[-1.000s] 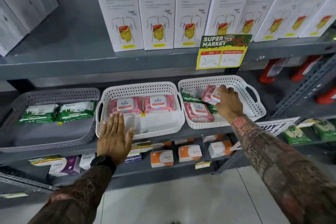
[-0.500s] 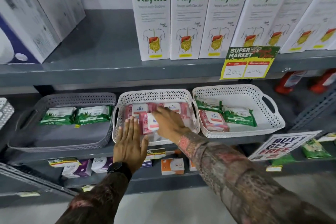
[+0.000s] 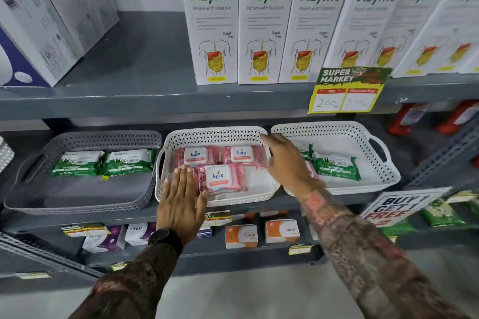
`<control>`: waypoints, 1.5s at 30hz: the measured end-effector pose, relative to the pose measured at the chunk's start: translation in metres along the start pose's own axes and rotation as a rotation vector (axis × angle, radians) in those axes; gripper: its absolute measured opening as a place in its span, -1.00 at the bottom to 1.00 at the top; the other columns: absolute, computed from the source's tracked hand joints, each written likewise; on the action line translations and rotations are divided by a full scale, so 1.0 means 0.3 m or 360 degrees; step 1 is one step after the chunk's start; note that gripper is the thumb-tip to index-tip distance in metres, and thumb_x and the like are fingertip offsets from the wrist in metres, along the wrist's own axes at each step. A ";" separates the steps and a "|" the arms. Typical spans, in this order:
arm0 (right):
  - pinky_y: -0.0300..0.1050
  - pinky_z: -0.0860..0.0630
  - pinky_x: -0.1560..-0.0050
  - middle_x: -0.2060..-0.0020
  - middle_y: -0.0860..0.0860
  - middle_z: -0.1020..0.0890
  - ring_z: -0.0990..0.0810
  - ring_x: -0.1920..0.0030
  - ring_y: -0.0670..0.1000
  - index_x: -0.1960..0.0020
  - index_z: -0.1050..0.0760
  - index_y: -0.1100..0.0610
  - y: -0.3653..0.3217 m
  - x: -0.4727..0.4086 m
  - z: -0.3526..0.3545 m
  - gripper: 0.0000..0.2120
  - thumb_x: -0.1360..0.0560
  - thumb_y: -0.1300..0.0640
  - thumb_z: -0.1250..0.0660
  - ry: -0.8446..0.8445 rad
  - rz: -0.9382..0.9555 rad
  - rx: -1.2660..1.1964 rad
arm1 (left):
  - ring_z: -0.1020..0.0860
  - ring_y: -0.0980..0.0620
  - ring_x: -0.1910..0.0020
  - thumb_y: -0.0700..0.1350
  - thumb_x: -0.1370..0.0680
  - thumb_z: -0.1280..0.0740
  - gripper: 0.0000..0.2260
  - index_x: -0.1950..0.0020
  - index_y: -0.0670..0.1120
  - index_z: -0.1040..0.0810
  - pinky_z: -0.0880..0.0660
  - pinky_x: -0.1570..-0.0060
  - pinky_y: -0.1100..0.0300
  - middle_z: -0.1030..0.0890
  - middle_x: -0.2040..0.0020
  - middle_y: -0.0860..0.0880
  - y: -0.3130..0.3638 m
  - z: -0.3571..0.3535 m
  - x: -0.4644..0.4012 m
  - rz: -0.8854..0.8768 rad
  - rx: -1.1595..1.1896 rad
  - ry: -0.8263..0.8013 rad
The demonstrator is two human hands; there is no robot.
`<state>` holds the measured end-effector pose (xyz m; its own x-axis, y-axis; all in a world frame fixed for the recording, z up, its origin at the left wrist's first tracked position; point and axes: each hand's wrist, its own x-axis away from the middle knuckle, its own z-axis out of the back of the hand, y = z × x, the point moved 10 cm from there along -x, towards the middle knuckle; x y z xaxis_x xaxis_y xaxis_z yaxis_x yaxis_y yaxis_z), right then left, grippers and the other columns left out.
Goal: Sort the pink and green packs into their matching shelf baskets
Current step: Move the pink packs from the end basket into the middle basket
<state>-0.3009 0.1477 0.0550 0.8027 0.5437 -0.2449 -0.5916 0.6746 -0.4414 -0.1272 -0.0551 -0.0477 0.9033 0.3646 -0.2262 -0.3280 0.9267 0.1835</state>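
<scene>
— Both our hands are empty: left hand [image 3: 181, 198] flat on the middle basket [image 3: 166, 184], right hand [image 3: 286, 163] spread

— Pink pack [image 3: 311, 168] in right basket [image 3: 388, 176] looks soft, light; we'd pinch its edges

I see tall white Vizyme boxes [image 3: 264, 23] lining the upper shelf, a yellow price tag [image 3: 346, 93] below them, and orange cartons [image 3: 241, 236] lower down.
</scene>
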 end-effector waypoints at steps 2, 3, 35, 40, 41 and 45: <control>0.05 -0.46 -0.46 -0.48 0.11 -0.47 -0.50 -0.43 0.15 -0.59 -0.35 0.06 0.142 0.010 0.051 -0.18 -0.39 0.49 -0.38 -0.0081 -0.0174 -0.0073 | -0.02 -0.13 -0.67 0.17 -0.68 0.09 -0.35 -0.66 -0.20 -0.03 -0.03 -0.64 -0.15 -0.08 -0.67 -0.18 -0.008 -0.004 -0.001 0.0016 -0.0006 -0.0011; 0.04 -0.48 -0.42 -0.48 0.10 -0.46 -0.51 -0.41 0.12 -0.59 -0.34 0.03 0.196 0.018 0.057 -0.16 -0.38 0.48 -0.38 -0.0174 -0.0225 -0.0109 | -0.02 -0.13 -0.67 0.18 -0.68 0.10 -0.35 -0.66 -0.20 -0.04 -0.03 -0.64 -0.16 -0.09 -0.67 -0.18 -0.008 -0.004 -0.001 0.0021 -0.0006 -0.0014; 0.04 -0.61 -0.20 -0.31 0.10 -0.57 -0.52 -0.32 0.16 -0.51 -0.38 0.10 -0.144 0.020 -0.225 -0.23 -0.37 0.39 -0.53 -0.0335 0.0405 0.0310 | 0.01 -0.10 -0.67 0.21 -0.67 0.14 -0.35 -0.66 -0.14 0.05 -0.02 -0.64 -0.14 -0.02 -0.67 -0.14 0.000 -0.010 0.000 0.0026 -0.0016 -0.0065; 0.10 -0.49 -0.39 -0.47 0.08 -0.47 -0.44 -0.42 0.09 -0.57 -0.31 0.06 -0.100 0.030 -0.175 -0.20 -0.44 -0.06 -0.58 -0.0425 0.0292 -0.0027 | 0.01 -0.10 -0.67 0.23 -0.67 0.18 -0.34 -0.66 -0.15 0.03 -0.03 -0.64 -0.15 -0.03 -0.67 -0.14 -0.007 -0.014 -0.003 0.0033 -0.0018 -0.0067; 0.12 -0.48 -0.41 -0.45 0.09 -0.49 -0.47 -0.40 0.09 -0.56 -0.34 0.07 -0.080 0.012 -0.118 -0.28 -0.50 -0.09 -0.52 -0.0282 0.0242 -0.0134 | 0.00 -0.10 -0.67 0.23 -0.67 0.18 -0.34 -0.66 -0.14 0.03 -0.03 -0.64 -0.15 -0.03 -0.67 -0.14 -0.008 -0.016 -0.003 0.0033 -0.0016 -0.0070; 0.10 -0.53 -0.30 -0.31 0.16 -0.56 -0.56 -0.29 0.19 -0.47 -0.44 0.14 0.151 -0.108 0.041 -0.57 -0.62 0.15 -0.37 0.0189 -0.0163 -0.0063 | 0.01 -0.09 -0.68 0.23 -0.67 0.18 -0.34 -0.67 -0.13 0.03 0.00 -0.65 -0.13 -0.02 -0.68 -0.12 -0.009 -0.023 -0.004 0.0024 -0.0013 -0.0074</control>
<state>-0.3547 0.1667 0.0534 0.8633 0.4089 -0.2960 -0.5048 0.7019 -0.5025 -0.1294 -0.0573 -0.0545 0.9101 0.3741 -0.1784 -0.3439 0.9219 0.1787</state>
